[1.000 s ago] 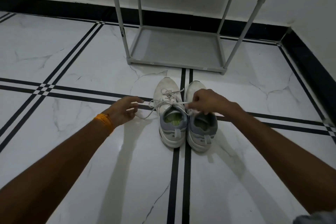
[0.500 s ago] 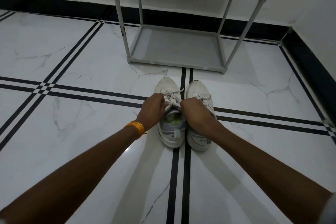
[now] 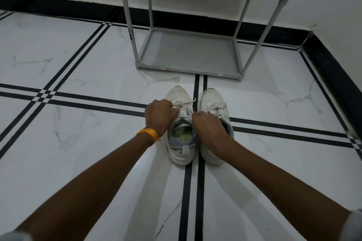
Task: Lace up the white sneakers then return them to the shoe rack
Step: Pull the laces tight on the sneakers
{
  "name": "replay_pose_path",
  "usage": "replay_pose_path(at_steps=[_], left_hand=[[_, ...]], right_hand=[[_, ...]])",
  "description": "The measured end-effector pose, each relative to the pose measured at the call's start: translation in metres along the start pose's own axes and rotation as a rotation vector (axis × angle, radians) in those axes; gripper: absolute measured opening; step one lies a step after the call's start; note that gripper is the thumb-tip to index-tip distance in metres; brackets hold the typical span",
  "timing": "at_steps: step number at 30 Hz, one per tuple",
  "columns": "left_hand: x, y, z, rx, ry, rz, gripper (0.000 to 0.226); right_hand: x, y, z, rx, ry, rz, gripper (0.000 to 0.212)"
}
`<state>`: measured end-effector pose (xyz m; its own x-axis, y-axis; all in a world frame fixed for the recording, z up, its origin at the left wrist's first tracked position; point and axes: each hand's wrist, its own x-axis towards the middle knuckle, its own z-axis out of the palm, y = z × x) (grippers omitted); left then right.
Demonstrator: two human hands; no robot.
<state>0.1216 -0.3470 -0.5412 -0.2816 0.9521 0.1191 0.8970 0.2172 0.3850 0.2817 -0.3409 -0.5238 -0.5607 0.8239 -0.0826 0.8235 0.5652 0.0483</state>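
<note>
The left sneaker (image 3: 181,127) stands on the marble floor (image 3: 78,143) with its toe pointing away toward the shoe rack (image 3: 188,53), heel toward the person, so its long axis runs straight out from the body along the twin black lines in the tile. Touching its flank on the right is the right sneaker (image 3: 214,121), parallel and toe-forward too, its laces already looking crossed and drawn. The work is at the left shoe's lace (image 3: 185,104), which lies across the upper eyelets just ahead of the tongue; loose strands fan out toward the toe and one end trails off to the right, over the gap between the shoes. The left hand (image 3: 159,116) sits at the shoe's left side, fingers curled shut on a strand of that lace, an orange wristband (image 3: 149,135) behind it. The right hand (image 3: 208,129) is clenched over the right edge of the collar, where the two shoes meet — it likely pinches the other end, though the closed fist hides what it grips. Both hands flank the throat evenly, neither plainly nearer, and the lace lies just beyond the knuckles, so the next pull probably runs outward, across the shoe's axis. The rack's lowest shelf stands bare, near and directly ahead of the toes.
</note>
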Motion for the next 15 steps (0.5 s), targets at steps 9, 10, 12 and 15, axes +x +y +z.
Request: replay_pose_path(at_steps=[9,10,12,15], left_hand=[[0.003,-0.015,-0.005,0.020,-0.022,-0.017,0.036],[0.004,-0.021,-0.006,0.025,-0.019,-0.034,0.037],[0.004,-0.033,-0.009,0.028,-0.004,-0.076,0.039],[0.000,-0.030,-0.016,0.134,0.020,-0.004,0.032]], right_hand=[[0.005,-0.012,-0.007,0.129,-0.023,0.000,0.021],[0.007,-0.014,-0.008,0.168,-0.023,-0.017,0.020],[0.011,-0.018,-0.009,0.258,-0.047,-0.054,0.021],[0.009,-0.006,-0.009,0.502,0.027,-0.011,0.021]])
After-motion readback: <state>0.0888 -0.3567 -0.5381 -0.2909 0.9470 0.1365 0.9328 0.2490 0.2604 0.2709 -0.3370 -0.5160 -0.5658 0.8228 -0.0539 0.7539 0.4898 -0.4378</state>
